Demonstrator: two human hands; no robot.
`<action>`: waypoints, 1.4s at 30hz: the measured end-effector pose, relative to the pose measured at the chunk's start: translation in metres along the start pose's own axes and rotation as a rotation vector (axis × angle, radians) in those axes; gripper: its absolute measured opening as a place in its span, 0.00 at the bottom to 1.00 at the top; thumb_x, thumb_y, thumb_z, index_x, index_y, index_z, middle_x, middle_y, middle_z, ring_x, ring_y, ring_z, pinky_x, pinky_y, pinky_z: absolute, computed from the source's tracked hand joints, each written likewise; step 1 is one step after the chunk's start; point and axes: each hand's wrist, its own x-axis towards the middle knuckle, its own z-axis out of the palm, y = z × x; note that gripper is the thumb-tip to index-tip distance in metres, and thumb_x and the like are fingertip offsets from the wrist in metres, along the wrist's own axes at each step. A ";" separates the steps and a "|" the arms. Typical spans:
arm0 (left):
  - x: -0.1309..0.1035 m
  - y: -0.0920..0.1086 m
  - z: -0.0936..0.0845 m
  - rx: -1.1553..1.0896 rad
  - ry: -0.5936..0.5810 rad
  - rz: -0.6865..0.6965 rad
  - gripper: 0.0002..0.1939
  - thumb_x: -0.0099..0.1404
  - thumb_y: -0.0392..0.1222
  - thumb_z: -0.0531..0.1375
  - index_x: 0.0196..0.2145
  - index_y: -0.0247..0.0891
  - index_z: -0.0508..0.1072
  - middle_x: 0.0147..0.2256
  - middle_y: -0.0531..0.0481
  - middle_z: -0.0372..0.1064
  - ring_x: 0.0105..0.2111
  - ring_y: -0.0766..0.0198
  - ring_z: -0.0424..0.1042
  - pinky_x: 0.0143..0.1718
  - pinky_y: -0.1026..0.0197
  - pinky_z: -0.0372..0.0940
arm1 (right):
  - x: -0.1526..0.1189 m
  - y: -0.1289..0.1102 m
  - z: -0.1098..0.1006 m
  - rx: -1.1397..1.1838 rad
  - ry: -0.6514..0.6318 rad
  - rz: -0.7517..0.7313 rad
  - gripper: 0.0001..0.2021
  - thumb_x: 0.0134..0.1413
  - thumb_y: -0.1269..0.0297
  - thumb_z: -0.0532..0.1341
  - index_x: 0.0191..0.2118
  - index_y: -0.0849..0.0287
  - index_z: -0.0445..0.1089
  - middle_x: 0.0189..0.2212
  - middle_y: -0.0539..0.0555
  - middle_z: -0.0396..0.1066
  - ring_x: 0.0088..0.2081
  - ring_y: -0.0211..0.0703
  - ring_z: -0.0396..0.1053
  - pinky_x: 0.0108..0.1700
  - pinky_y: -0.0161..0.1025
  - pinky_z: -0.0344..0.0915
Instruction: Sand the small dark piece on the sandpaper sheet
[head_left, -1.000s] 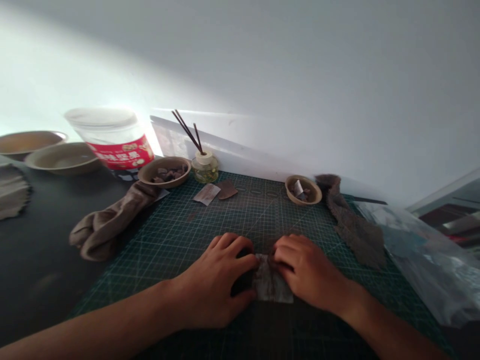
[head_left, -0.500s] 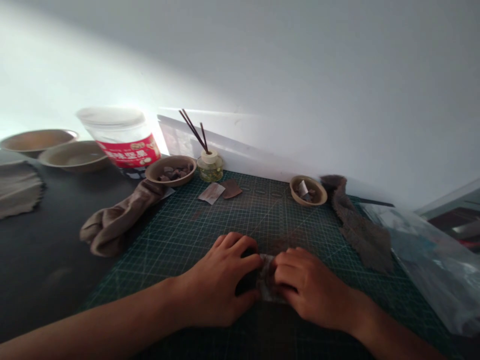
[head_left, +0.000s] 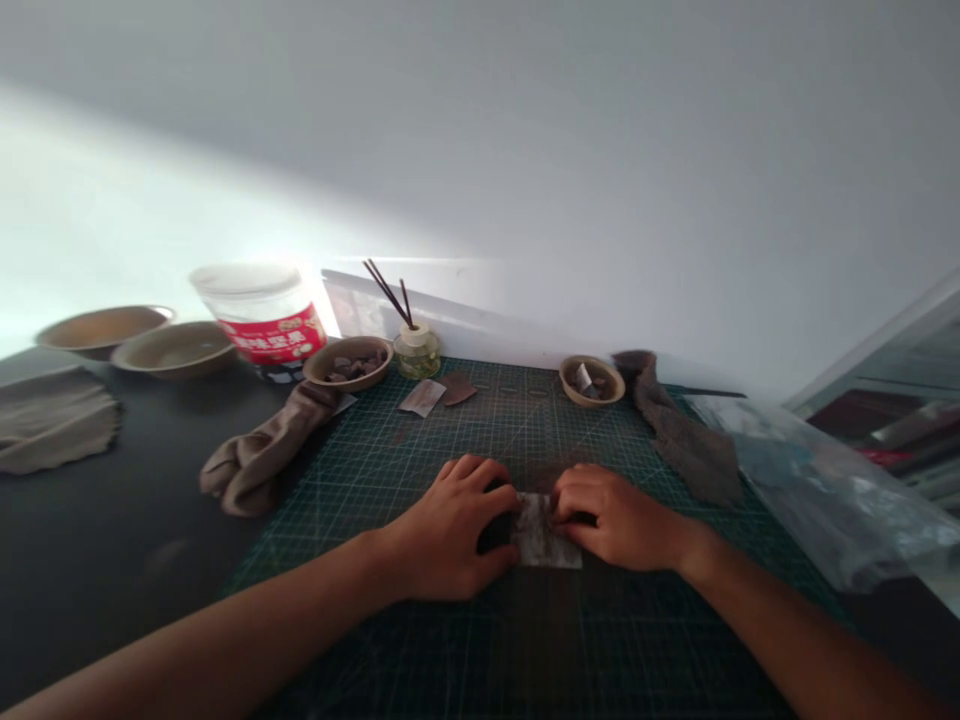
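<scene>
A small greyish, streaked rectangular piece lies on the green cutting mat. My left hand is at its left edge, fingers apart in a curve, thumb and fingertips touching that side. On the upper right part of the piece, my right hand has its fingers pressed together; whatever they pinch is hidden. Farther back on the mat lie a pale piece and a brown piece.
Left are a twisted brown cloth, a bowl of chunks, a red-labelled tub, two bowls and a flat cloth. A diffuser stands behind; right are a small bowl, grey cloth and plastic bag.
The camera view has shifted. My right hand has moved up and away from the piece's lower part, so more of its streaked surface shows. My left hand stays at the left edge.
</scene>
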 end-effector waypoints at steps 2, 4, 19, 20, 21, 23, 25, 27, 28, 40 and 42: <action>0.001 -0.001 0.000 0.037 0.017 0.023 0.16 0.61 0.50 0.66 0.46 0.44 0.73 0.47 0.47 0.66 0.48 0.50 0.64 0.50 0.47 0.59 | -0.001 0.000 -0.001 0.022 0.083 0.017 0.05 0.60 0.72 0.64 0.33 0.56 0.71 0.37 0.51 0.73 0.42 0.43 0.71 0.50 0.43 0.64; 0.003 -0.001 0.000 0.076 0.037 0.042 0.15 0.63 0.51 0.64 0.44 0.42 0.74 0.45 0.46 0.67 0.46 0.51 0.64 0.49 0.48 0.60 | 0.000 0.001 0.000 0.054 0.183 0.055 0.03 0.63 0.68 0.62 0.36 0.57 0.72 0.40 0.53 0.74 0.44 0.43 0.71 0.50 0.42 0.66; -0.012 0.021 0.005 0.324 0.227 -0.047 0.16 0.73 0.47 0.60 0.53 0.37 0.72 0.54 0.43 0.70 0.50 0.54 0.73 0.52 0.45 0.71 | -0.006 -0.011 0.046 0.193 0.550 0.225 0.16 0.67 0.59 0.63 0.55 0.60 0.70 0.54 0.59 0.71 0.51 0.51 0.72 0.52 0.53 0.72; -0.016 0.024 0.006 0.330 0.231 -0.073 0.16 0.73 0.47 0.60 0.54 0.37 0.72 0.54 0.42 0.70 0.50 0.54 0.73 0.52 0.45 0.71 | -0.010 -0.014 0.049 0.193 0.572 0.245 0.16 0.67 0.59 0.63 0.55 0.60 0.70 0.54 0.59 0.71 0.51 0.51 0.72 0.52 0.54 0.72; -0.021 0.027 0.007 0.334 0.232 -0.102 0.16 0.73 0.47 0.60 0.54 0.37 0.72 0.54 0.42 0.70 0.50 0.54 0.73 0.51 0.45 0.71 | -0.013 -0.017 0.051 0.197 0.596 0.267 0.16 0.67 0.59 0.63 0.55 0.60 0.70 0.54 0.59 0.70 0.51 0.51 0.72 0.52 0.54 0.72; -0.030 0.034 0.008 0.339 0.231 -0.165 0.16 0.73 0.47 0.61 0.55 0.37 0.71 0.54 0.42 0.70 0.50 0.54 0.73 0.51 0.45 0.71 | -0.021 -0.023 0.055 0.213 0.654 0.317 0.16 0.68 0.59 0.63 0.56 0.60 0.69 0.54 0.59 0.70 0.51 0.51 0.72 0.52 0.53 0.72; -0.038 0.042 0.008 0.343 0.230 -0.233 0.16 0.73 0.47 0.60 0.55 0.37 0.71 0.54 0.42 0.70 0.50 0.54 0.73 0.51 0.46 0.72 | -0.028 -0.029 0.058 0.236 0.713 0.362 0.16 0.68 0.58 0.62 0.56 0.60 0.69 0.54 0.59 0.70 0.50 0.51 0.72 0.51 0.53 0.73; -0.045 0.050 0.004 0.350 0.227 -0.298 0.16 0.73 0.47 0.60 0.55 0.37 0.71 0.53 0.43 0.70 0.49 0.55 0.74 0.49 0.47 0.72 | -0.032 -0.035 0.059 0.257 0.759 0.392 0.16 0.68 0.58 0.62 0.56 0.60 0.69 0.54 0.59 0.70 0.50 0.50 0.73 0.51 0.52 0.73; -0.047 0.053 0.001 0.355 0.229 -0.324 0.17 0.73 0.47 0.61 0.55 0.37 0.71 0.53 0.43 0.70 0.48 0.55 0.74 0.49 0.48 0.72 | -0.034 -0.038 0.059 0.267 0.773 0.401 0.16 0.68 0.58 0.62 0.56 0.60 0.69 0.54 0.59 0.70 0.49 0.50 0.73 0.50 0.52 0.73; -0.048 0.052 0.001 0.355 0.210 -0.427 0.16 0.73 0.47 0.61 0.54 0.36 0.72 0.51 0.43 0.71 0.47 0.56 0.74 0.48 0.48 0.73 | -0.031 -0.036 0.058 0.319 0.801 0.409 0.16 0.68 0.58 0.62 0.56 0.60 0.69 0.53 0.58 0.71 0.49 0.50 0.73 0.49 0.51 0.74; -0.045 0.048 0.004 0.341 0.204 -0.425 0.16 0.73 0.47 0.61 0.54 0.37 0.72 0.52 0.43 0.71 0.47 0.56 0.74 0.48 0.48 0.73 | -0.031 -0.030 0.058 0.326 0.792 0.416 0.16 0.68 0.58 0.62 0.56 0.60 0.69 0.53 0.58 0.71 0.49 0.50 0.73 0.49 0.51 0.74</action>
